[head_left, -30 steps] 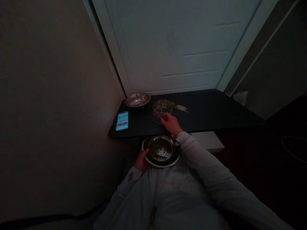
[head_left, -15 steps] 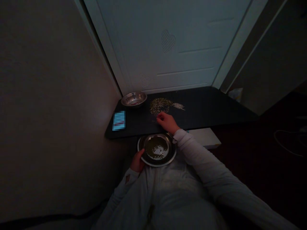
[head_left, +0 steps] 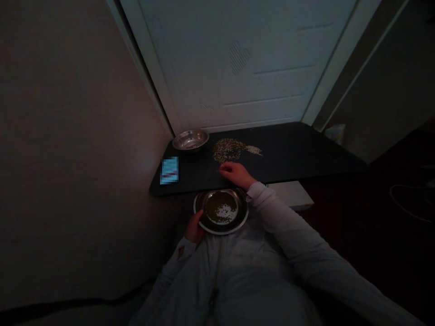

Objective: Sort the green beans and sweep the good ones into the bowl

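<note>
My left hand (head_left: 194, 227) grips the left rim of a steel bowl (head_left: 221, 211) that I hold below the near edge of a black table (head_left: 292, 156). Green beans lie in the bowl's bottom. My right hand (head_left: 235, 174) rests on the table with its fingers curled together, just in front of a heap of mixed green beans (head_left: 226, 150) with a smaller patch of pale grains (head_left: 253, 149) at its right. What the fingers pinch is too small to make out.
A second steel bowl (head_left: 190, 140) stands at the table's far left corner. A lit phone (head_left: 169, 170) lies at the table's left edge. A white door (head_left: 238, 68) rises behind the table, a wall at the left. A white box (head_left: 288, 194) sits below the table's edge.
My right hand has slid a little nearer and leftward from the heap across the tabletop. The bowl in my left hand has stayed below the table's edge.
</note>
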`<state>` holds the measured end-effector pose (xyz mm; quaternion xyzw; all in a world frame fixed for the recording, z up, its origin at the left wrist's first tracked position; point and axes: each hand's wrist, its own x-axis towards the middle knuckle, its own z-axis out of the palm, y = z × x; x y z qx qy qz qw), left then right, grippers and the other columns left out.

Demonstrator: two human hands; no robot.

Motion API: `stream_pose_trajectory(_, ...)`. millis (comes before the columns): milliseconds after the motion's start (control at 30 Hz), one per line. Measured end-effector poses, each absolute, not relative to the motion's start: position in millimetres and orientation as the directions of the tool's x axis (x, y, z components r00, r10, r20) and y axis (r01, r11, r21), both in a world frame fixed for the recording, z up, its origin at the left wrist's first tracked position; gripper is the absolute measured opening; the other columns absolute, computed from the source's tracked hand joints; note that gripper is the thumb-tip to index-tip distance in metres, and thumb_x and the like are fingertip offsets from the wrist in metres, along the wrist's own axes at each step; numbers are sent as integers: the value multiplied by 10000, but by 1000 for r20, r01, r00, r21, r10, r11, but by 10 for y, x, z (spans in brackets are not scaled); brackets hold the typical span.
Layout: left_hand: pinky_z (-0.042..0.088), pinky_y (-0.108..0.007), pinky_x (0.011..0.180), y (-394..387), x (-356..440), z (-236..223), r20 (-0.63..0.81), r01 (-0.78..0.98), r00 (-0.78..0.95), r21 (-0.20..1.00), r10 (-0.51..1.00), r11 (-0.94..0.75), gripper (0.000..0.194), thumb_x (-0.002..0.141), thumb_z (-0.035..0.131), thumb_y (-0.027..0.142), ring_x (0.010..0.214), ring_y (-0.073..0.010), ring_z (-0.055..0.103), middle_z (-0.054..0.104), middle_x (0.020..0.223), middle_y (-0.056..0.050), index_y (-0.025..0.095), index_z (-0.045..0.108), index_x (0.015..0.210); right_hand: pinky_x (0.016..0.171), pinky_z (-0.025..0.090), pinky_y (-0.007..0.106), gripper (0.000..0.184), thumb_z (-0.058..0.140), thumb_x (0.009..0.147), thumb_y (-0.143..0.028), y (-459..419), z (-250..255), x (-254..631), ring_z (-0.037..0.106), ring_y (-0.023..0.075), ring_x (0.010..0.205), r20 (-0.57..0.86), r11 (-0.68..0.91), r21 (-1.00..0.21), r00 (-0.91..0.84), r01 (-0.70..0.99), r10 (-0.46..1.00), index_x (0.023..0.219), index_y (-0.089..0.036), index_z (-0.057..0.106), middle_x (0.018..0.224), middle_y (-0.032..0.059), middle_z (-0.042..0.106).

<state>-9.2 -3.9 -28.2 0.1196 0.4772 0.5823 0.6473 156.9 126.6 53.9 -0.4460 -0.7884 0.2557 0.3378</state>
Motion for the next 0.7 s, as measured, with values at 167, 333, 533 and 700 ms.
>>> stream_pose_trajectory(167,383,-347,915,-36,-100,-288,-483,-644,-129,705,866,297,154,631,588,242,1040,-240,518,696,773,-65,139,638,734,655,376,220,192,482,690,-268,1266,530,1578,531,103,669,303,487,-715,-405,502,863,788,-174,617,726,-4,619)
stream_pose_trajectory(333,365,-350,934,-60,-139,-315,-472,-625,-80,710,878,325,250,646,579,267,1083,-240,483,691,853,-56,177,631,873,659,379,220,193,485,685,-264,1272,522,1581,529,99,665,281,487,-727,-438,483,854,790,-173,619,716,-7,616)
stream_pose_trajectory(533,380,-360,919,-61,-120,-277,-464,-627,-58,705,884,330,334,635,591,293,1055,-247,506,688,873,-63,163,618,941,640,369,210,178,495,677,-256,1256,545,1580,506,85,620,281,500,-732,-464,463,840,767,-166,620,662,-18,590)
stream_pose_trajectory(700,391,-363,905,-67,-117,-250,-487,-626,-84,705,869,334,312,638,593,288,1022,-245,531,691,858,-60,166,626,923,608,358,209,189,499,680,-265,1227,549,1577,486,81,584,267,515,-719,-498,467,825,776,-164,627,624,-23,571)
